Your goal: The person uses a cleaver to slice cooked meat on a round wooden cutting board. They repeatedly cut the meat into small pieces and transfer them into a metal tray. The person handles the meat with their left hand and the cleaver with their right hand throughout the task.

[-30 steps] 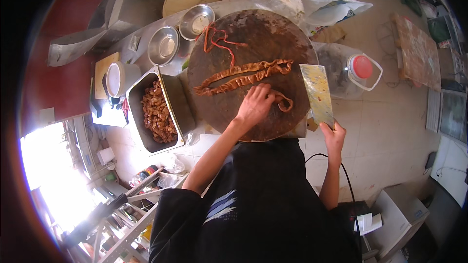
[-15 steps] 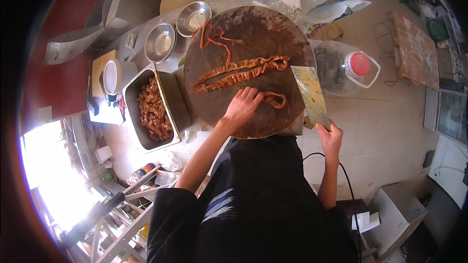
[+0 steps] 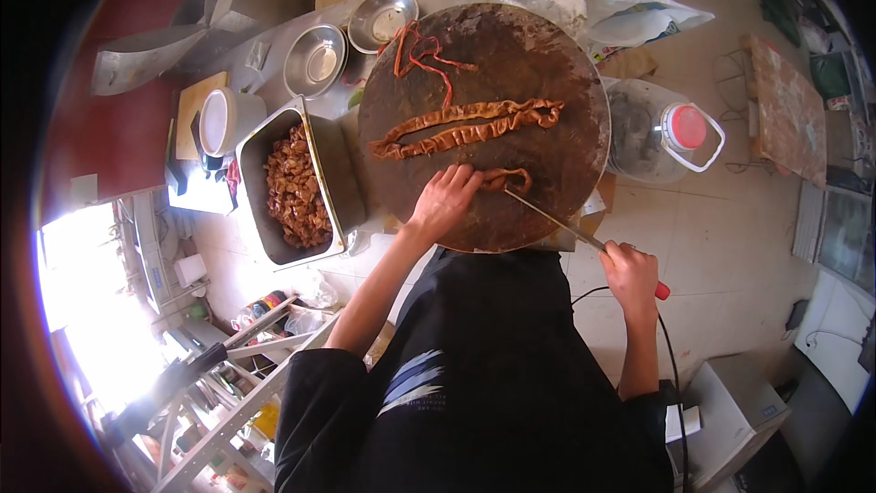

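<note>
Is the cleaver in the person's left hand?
No, the right hand grips the cleaver, while the left hand is at the short brown strip on the round board.

We found the scene moderately bright, with daylight strongest at the lower left, where an opening burned out to pure white and its haze washed over the metal frame. We noticed soft glints in the bowls, while the black shirt swallowed most folds. The board and hands looked fairly clear to us. Toward the rim we saw straight edges bend, detail soften, purple fringing and black corners.
</note>
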The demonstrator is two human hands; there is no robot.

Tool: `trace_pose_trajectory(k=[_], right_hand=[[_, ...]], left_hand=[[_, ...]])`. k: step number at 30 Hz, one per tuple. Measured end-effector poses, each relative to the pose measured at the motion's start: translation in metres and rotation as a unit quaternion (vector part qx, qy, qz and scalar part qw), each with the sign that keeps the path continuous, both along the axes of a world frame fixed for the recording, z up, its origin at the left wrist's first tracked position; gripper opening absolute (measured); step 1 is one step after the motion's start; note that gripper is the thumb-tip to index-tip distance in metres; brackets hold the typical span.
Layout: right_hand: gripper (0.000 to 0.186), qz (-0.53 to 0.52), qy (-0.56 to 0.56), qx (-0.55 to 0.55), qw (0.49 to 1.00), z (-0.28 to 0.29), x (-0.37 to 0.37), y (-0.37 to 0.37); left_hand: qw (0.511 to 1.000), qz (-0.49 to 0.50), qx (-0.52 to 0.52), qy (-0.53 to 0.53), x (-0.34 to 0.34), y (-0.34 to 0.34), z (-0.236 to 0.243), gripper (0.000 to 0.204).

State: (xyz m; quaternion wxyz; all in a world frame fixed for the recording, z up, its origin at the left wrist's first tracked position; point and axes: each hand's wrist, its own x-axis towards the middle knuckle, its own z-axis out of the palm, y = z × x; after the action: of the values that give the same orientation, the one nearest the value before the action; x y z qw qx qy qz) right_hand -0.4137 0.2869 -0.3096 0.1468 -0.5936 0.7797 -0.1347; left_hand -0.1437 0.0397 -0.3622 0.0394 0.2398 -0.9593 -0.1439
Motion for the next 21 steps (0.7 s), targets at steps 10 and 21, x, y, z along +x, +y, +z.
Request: trace_pose_trajectory(k=[10, 21], right_hand=[[0.008, -0.022, 0.011, 0.017, 1.000, 0.007, 0.003, -0.001], [0.009, 0.017, 0.101, 0.055, 0.993, 0.028, -0.014, -0.016]], left_hand=[[0.998, -0.019, 0.043, 0.038, 0.020, -0.010, 0.002, 0.051], [0.997, -0.029, 0.035, 0.065, 0.028, -0.025, 0.007, 0.032]])
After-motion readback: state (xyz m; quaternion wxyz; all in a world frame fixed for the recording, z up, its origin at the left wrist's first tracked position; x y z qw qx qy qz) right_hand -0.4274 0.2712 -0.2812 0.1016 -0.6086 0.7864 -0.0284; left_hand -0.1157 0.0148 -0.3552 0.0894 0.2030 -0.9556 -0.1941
